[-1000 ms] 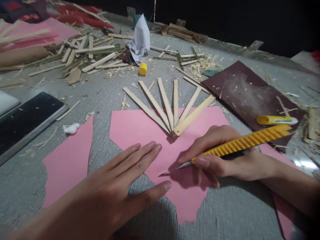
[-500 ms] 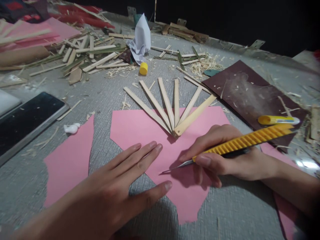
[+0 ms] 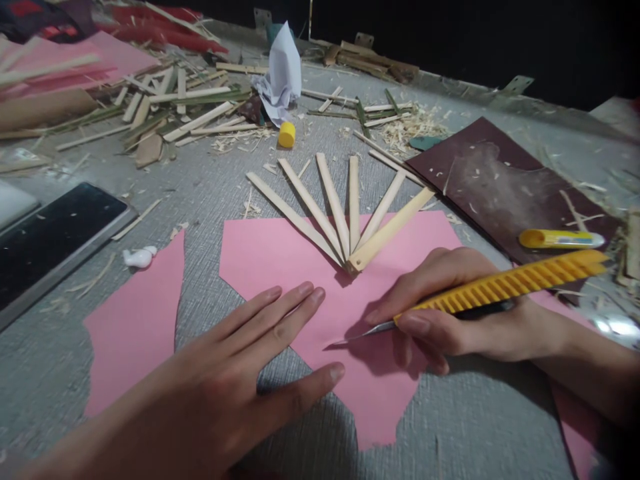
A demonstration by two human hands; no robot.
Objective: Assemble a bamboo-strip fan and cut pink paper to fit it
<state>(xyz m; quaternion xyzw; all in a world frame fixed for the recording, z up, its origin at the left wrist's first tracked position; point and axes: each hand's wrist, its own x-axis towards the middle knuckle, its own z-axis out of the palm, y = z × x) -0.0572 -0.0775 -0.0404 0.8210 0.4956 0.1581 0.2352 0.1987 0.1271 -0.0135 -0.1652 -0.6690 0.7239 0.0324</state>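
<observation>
Two hands engaged: right hand (image 3: pixel 450 320), clenched on yellow utility knife (image 3: pixel 500 288), has drawn its blade slightly rightward across pink paper (image 3: pixel 280 253) mid-surface, left hand (image 3: pixel 225 373) pressing flat, cut progressing.

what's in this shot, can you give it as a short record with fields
left hand: left hand flat, palm down, pressing the pink paper
right hand: right hand closed around a yellow utility knife, blade tip on the paper
on the paper: fan of bamboo slats, joined at the narrow end
to the right: brown sandpaper sheet with a yellow glue stick on it
to the left: pink offcut, dark ruler
surface: grey table with shavings
</observation>
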